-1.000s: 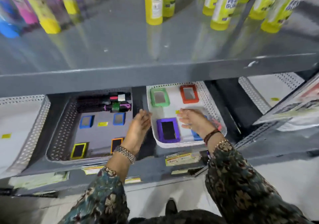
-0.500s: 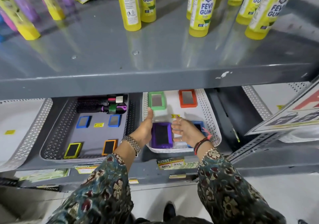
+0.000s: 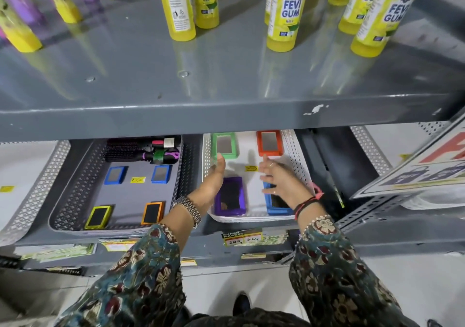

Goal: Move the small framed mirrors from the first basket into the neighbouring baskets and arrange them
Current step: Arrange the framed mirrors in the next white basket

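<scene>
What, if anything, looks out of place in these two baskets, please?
Hairbrushes lie at the back of the grey basket, the only non-mirror items. In the white basket, the mirrors sit in neat corners; nothing looks spilled or damaged.

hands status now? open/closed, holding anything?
Left hand: open, empty, fingertips by the green mirror.
Right hand: open, empty, fingers spread, reaching toward the orange mirror in the white basket.

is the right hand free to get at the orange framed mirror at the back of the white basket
Probably yes. The right hand is open and holds nothing, its fingertips just short of the orange mirror in the white basket. Nothing lies between them; the upper shelf overhangs but leaves room.
</scene>
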`<action>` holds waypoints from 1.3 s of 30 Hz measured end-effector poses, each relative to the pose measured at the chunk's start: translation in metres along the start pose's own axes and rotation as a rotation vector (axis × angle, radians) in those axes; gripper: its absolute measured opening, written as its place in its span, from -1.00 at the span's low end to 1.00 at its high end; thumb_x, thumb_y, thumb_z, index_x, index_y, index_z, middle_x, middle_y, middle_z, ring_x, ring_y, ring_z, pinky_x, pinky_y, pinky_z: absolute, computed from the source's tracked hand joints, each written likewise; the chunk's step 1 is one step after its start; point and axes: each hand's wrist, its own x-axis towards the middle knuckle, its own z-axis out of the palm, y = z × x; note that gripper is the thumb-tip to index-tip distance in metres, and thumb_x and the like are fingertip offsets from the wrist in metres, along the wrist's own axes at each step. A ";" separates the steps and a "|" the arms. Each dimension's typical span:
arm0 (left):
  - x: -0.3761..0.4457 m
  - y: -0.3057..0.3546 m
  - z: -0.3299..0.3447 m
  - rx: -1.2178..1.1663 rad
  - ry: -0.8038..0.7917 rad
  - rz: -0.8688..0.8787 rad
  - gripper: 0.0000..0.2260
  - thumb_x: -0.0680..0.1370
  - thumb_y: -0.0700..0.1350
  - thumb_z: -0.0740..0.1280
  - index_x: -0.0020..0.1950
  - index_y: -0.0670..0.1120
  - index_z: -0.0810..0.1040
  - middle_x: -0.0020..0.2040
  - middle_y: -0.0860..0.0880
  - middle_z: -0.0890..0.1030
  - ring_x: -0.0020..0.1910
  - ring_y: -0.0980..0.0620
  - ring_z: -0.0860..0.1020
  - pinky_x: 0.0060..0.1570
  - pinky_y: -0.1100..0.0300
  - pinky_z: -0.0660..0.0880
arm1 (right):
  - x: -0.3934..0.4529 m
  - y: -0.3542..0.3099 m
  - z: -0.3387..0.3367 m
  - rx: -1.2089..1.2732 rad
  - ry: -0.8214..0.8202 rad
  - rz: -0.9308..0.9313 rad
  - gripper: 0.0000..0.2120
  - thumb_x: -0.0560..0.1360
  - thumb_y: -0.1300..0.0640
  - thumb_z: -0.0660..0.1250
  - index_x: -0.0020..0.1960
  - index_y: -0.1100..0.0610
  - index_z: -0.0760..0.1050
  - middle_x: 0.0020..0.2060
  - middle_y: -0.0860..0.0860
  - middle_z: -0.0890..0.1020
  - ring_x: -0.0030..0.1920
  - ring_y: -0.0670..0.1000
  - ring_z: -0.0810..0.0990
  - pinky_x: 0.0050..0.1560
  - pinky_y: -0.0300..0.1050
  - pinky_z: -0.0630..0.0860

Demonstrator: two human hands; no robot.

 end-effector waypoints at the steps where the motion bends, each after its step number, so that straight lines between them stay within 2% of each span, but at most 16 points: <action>1: -0.001 0.002 0.004 0.032 -0.004 0.037 -0.27 0.45 0.41 -0.17 0.53 0.06 0.01 0.54 -0.09 0.15 0.48 -0.12 0.19 0.43 -0.05 0.13 | -0.001 -0.006 -0.011 -0.038 0.036 -0.033 -0.47 0.56 -0.18 0.09 0.37 0.14 0.34 0.36 0.07 0.43 0.21 0.06 0.44 0.09 0.05 0.44; 4: 0.001 0.006 0.024 -0.154 -0.109 0.041 -0.34 0.53 0.32 -0.11 0.51 -0.05 0.06 0.41 -0.13 0.34 0.34 -0.10 0.36 0.30 0.07 0.26 | -0.005 -0.018 -0.036 -0.149 0.151 -0.018 -0.45 0.55 -0.21 0.08 0.36 0.14 0.36 0.35 0.08 0.43 0.21 0.07 0.44 0.13 0.03 0.36; 5: 0.003 0.007 0.032 -0.257 -0.143 0.006 -0.34 0.53 0.30 -0.08 0.49 -0.11 0.12 0.27 -0.13 0.43 0.20 -0.06 0.42 0.23 0.10 0.31 | -0.006 -0.019 -0.039 -0.185 0.164 0.002 -0.44 0.55 -0.22 0.07 0.37 0.14 0.34 0.36 0.09 0.42 0.21 0.09 0.46 0.16 0.03 0.36; 7: 0.008 0.008 0.047 -0.315 -0.174 -0.058 -0.31 0.53 0.31 -0.06 0.46 -0.18 0.18 0.02 -0.11 0.44 -0.05 0.00 0.41 0.09 0.13 0.33 | -0.011 -0.017 -0.040 -0.257 0.160 0.036 -0.41 0.55 -0.24 0.03 0.40 0.13 0.30 0.39 0.13 0.40 0.25 0.14 0.49 0.24 0.07 0.37; 10: 0.012 0.002 0.063 -0.243 -0.209 -0.116 -0.28 0.51 0.34 -0.09 0.45 -0.18 0.16 0.02 -0.13 0.47 -0.04 0.01 0.46 0.07 0.13 0.38 | -0.010 -0.009 -0.037 -0.353 0.169 0.058 -0.34 0.56 -0.25 -0.02 0.39 0.26 0.30 0.39 0.23 0.39 0.36 0.24 0.39 0.32 0.15 0.33; 13: 0.009 0.000 0.073 -0.212 -0.211 -0.146 -0.38 0.49 0.37 -0.10 0.08 -0.14 0.37 -0.23 -0.03 0.37 -0.28 0.07 0.35 -0.25 0.22 0.29 | -0.007 -0.004 -0.038 -0.382 0.206 0.062 -0.31 0.56 -0.24 -0.03 0.35 0.34 0.33 0.37 0.26 0.41 0.35 0.27 0.38 0.34 0.16 0.32; 15: 0.010 -0.002 0.075 -0.192 -0.215 -0.137 -0.43 0.48 0.38 -0.10 -0.10 -0.08 0.39 -0.27 -0.02 0.32 -0.32 0.07 0.28 -0.28 0.21 0.24 | -0.005 -0.003 -0.040 -0.393 0.221 0.069 -0.33 0.56 -0.24 -0.03 0.34 0.30 0.35 0.37 0.24 0.40 0.36 0.25 0.37 0.36 0.15 0.32; 18: 0.011 -0.005 0.076 -0.189 -0.252 -0.135 -0.46 0.48 0.38 -0.11 -0.20 -0.04 0.37 -0.27 0.00 0.34 -0.30 0.08 0.31 -0.27 0.20 0.27 | -0.005 0.000 -0.042 -0.358 0.236 0.074 -0.34 0.53 -0.27 0.00 0.37 0.22 0.32 0.41 0.18 0.36 0.37 0.21 0.37 0.38 0.16 0.31; 23: 0.010 -0.008 0.075 -0.158 -0.284 -0.110 -0.48 0.50 0.36 -0.13 -0.11 -0.02 0.38 -0.16 0.01 0.50 -0.18 0.06 0.46 -0.09 0.11 0.40 | -0.003 0.006 -0.041 -0.303 0.258 0.067 -0.37 0.53 -0.25 0.06 0.39 0.18 0.31 0.38 0.15 0.41 0.34 0.19 0.41 0.32 0.10 0.33; 27: 0.003 -0.005 0.073 -0.169 -0.311 -0.100 -0.50 0.51 0.35 -0.14 -0.17 0.03 0.41 -0.19 0.02 0.54 -0.16 0.08 0.51 -0.18 0.16 0.45 | -0.002 0.005 -0.040 -0.289 0.272 0.074 -0.38 0.53 -0.25 0.05 0.38 0.18 0.32 0.37 0.15 0.42 0.32 0.18 0.42 0.29 0.09 0.36; 29: 0.001 -0.003 0.073 -0.178 -0.320 -0.115 -0.50 0.51 0.35 -0.14 -0.15 0.03 0.40 -0.14 0.01 0.53 -0.12 0.07 0.51 -0.14 0.15 0.45 | -0.003 0.005 -0.040 -0.293 0.274 0.088 -0.36 0.52 -0.26 0.04 0.40 0.17 0.28 0.40 0.13 0.39 0.33 0.18 0.41 0.32 0.11 0.36; 31: -0.002 -0.002 0.072 -0.164 -0.332 -0.120 -0.47 0.50 0.35 -0.14 -0.05 0.01 0.44 -0.03 -0.03 0.53 -0.03 0.02 0.52 -0.03 0.12 0.47 | -0.005 0.005 -0.039 -0.287 0.270 0.095 -0.36 0.53 -0.25 0.04 0.42 0.18 0.27 0.41 0.14 0.37 0.34 0.18 0.40 0.33 0.11 0.36; 33: -0.005 -0.001 0.069 -0.118 -0.319 -0.109 -0.36 0.50 0.35 -0.11 0.29 -0.07 0.37 0.24 -0.15 0.49 0.21 -0.10 0.49 0.19 0.02 0.43 | -0.010 0.005 -0.038 -0.258 0.302 0.022 -0.42 0.55 -0.16 0.11 0.36 0.26 0.33 0.37 0.20 0.42 0.33 0.21 0.42 0.31 0.08 0.37; 34: -0.007 0.001 0.067 -0.078 -0.286 -0.065 -0.34 0.50 0.34 -0.07 0.39 -0.09 0.29 0.34 -0.17 0.43 0.26 -0.12 0.46 0.24 0.02 0.40 | -0.013 0.006 -0.038 -0.269 0.350 -0.075 -0.49 0.56 -0.09 0.17 0.30 0.30 0.39 0.31 0.24 0.47 0.30 0.22 0.46 0.28 0.05 0.40; 36: -0.014 0.004 0.055 0.079 -0.143 0.170 -0.45 0.53 0.26 0.08 0.41 -0.03 0.29 0.38 -0.06 0.42 0.20 0.02 0.49 0.18 0.15 0.42 | -0.023 0.006 -0.043 -0.381 0.483 -0.307 -0.66 0.52 0.09 0.29 0.22 0.24 0.46 0.16 0.23 0.60 0.18 0.19 0.56 0.17 -0.03 0.48; 39: -0.021 0.003 0.022 0.479 0.252 0.568 -0.63 0.56 -0.06 0.26 0.37 -0.01 0.36 0.16 0.02 0.55 -0.19 0.21 0.59 -0.22 0.33 0.49 | -0.032 0.006 -0.055 -0.612 0.611 -0.474 -0.60 0.47 0.25 0.33 0.30 0.13 0.43 0.11 0.20 0.63 0.12 0.17 0.61 0.14 -0.06 0.52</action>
